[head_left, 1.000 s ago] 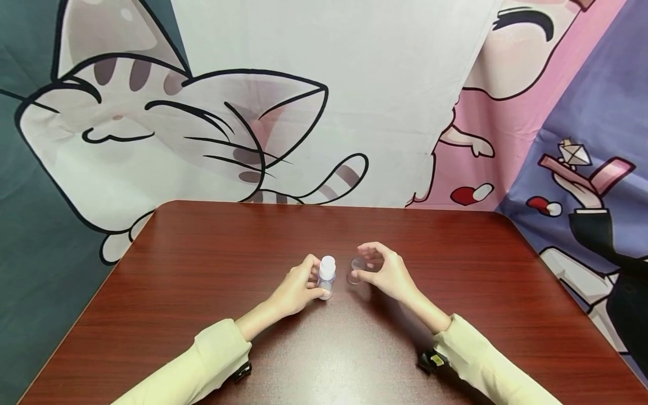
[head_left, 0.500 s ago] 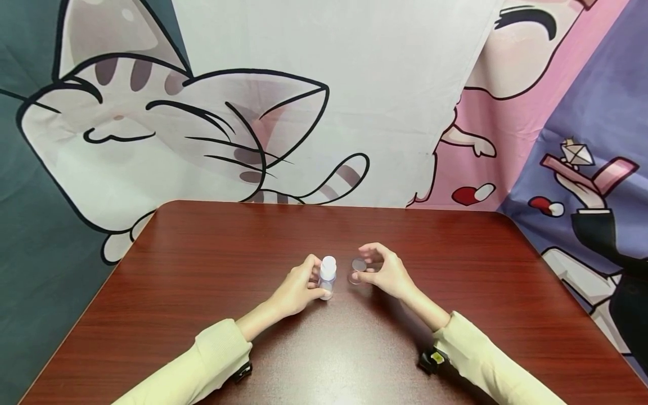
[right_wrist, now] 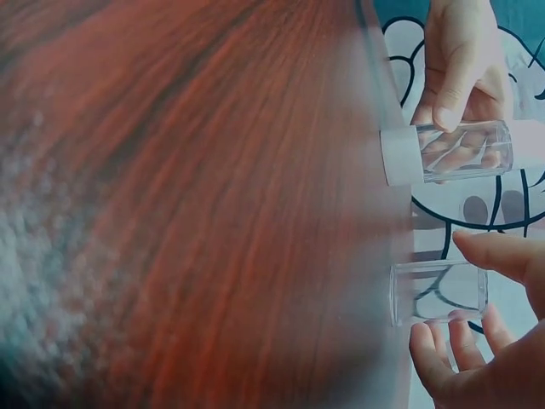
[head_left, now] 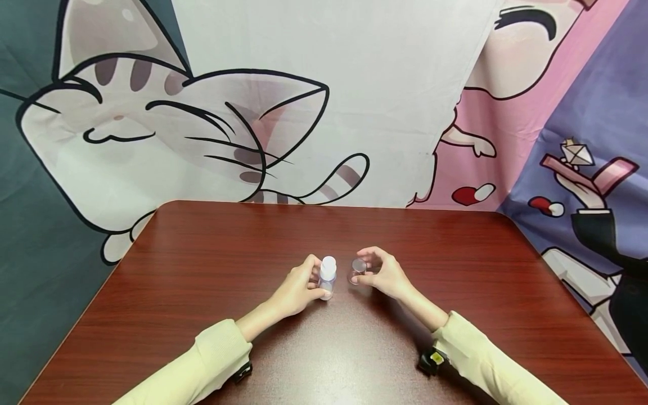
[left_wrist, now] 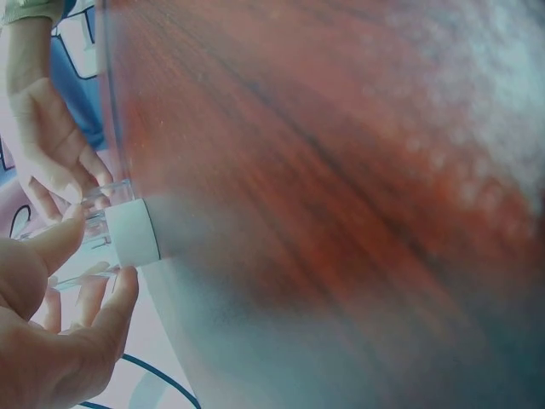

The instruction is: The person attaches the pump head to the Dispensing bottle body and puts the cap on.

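In the head view my left hand (head_left: 295,288) holds an upright small clear bottle (head_left: 326,286) with a white top. A white base (right_wrist: 402,157) shows in the right wrist view, with the thumb against the clear wall and fingers behind it. Just right of the bottle, a short clear plastic cup-like piece (head_left: 358,270) stands on the table. My right hand (head_left: 387,274) is curved about it; in the right wrist view the thumb (right_wrist: 494,254) has a gap to the clear wall, with the other fingers close on the opposite side.
The reddish-brown wooden table (head_left: 243,236) has rounded far corners and shines near the front. Behind it hangs a cloth backdrop (head_left: 385,84) with a cartoon cat and other figures. Dark devices sit at both wrists, the right one (head_left: 432,360) with a yellow-green mark.
My right hand's fingers have come slightly down and nearer to the clear cup-like piece. My left hand and the bottle stay where they were.
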The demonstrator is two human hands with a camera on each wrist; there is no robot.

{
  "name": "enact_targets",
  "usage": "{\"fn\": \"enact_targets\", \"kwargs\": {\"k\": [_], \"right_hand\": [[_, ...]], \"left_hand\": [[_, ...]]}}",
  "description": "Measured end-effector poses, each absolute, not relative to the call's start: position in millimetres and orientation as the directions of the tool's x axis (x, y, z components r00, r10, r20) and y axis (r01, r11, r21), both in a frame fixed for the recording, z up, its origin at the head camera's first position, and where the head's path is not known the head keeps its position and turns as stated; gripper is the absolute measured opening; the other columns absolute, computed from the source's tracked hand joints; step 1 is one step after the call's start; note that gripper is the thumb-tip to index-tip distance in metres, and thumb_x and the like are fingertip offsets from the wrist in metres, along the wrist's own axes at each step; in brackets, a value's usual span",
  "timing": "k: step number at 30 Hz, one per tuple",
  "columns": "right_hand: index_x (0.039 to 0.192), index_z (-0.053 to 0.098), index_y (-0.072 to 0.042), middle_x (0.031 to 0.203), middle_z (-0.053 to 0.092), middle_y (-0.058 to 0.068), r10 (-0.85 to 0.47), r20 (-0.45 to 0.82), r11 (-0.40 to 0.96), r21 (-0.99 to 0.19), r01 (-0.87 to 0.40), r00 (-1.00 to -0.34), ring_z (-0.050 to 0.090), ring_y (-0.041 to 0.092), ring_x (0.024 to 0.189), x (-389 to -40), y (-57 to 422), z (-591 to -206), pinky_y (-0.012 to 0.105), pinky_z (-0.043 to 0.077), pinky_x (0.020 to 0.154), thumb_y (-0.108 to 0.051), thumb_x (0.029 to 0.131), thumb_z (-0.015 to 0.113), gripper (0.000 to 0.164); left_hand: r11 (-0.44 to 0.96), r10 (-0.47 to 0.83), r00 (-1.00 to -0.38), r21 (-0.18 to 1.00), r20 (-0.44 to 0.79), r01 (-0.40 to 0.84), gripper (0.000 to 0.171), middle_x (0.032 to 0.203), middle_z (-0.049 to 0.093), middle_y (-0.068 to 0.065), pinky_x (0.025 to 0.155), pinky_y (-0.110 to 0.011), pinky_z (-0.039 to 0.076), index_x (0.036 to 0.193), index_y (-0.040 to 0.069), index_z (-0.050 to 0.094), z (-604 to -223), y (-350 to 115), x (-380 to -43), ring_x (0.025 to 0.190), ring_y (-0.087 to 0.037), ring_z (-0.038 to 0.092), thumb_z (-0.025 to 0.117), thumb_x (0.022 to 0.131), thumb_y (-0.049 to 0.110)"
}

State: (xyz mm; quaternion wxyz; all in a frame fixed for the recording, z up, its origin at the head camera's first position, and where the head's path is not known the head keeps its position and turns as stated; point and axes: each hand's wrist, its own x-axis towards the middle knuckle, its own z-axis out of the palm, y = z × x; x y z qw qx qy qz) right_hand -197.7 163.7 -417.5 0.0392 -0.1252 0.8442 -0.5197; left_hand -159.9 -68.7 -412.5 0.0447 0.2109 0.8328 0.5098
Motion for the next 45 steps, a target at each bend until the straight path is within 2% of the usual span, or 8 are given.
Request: {"fn": "enact_targets", "kwargs": {"k": [10, 17, 45], "right_hand": [[0.114, 0.061, 0.001, 0.105, 0.066, 0.019, -0.244, 0.051, 0.413, -0.898, -0.151, -0.969, 0.062, 0.024, 0.096, -197.5, 164.4, -418.6, 0.037, 0.058, 0.086, -0.005, 0.069, 0.084, 0.052], [0.112, 0.063, -0.002, 0.102, 0.068, 0.017, -0.228, 0.024, 0.437, -0.891, -0.124, -0.973, 0.064, 0.023, 0.094, -196.7, 163.1, -416.7, 0.022, 0.055, 0.076, -0.006, 0.070, 0.083, 0.047], [0.109, 0.064, -0.004, 0.098, 0.069, 0.015, -0.196, -0.007, 0.457, -0.885, -0.085, -0.981, 0.065, 0.021, 0.092, -196.8, 163.6, -419.1, 0.023, 0.053, 0.075, -0.007, 0.069, 0.083, 0.043]], "left_hand": [[0.393, 0.405, -0.902, 0.861, 0.152, 0.322, 0.041, 0.107, 0.062, -0.016, 0.082, -0.026, 0.059, 0.109, 0.001, 0.045, -413.3, -68.3, -160.6, 0.098, -0.028, 0.066, 0.072, 0.080, -0.004], [0.406, 0.400, -0.903, 0.854, 0.153, 0.325, 0.041, 0.108, 0.062, -0.016, 0.082, -0.027, 0.060, 0.109, 0.002, 0.045, -414.0, -68.0, -160.7, 0.097, -0.027, 0.066, 0.073, 0.080, -0.003], [0.400, 0.401, -0.901, 0.854, 0.164, 0.334, 0.040, 0.104, 0.062, -0.016, 0.082, -0.028, 0.060, 0.108, 0.002, 0.045, -414.7, -67.3, -161.7, 0.096, -0.028, 0.065, 0.073, 0.080, -0.003]]}}
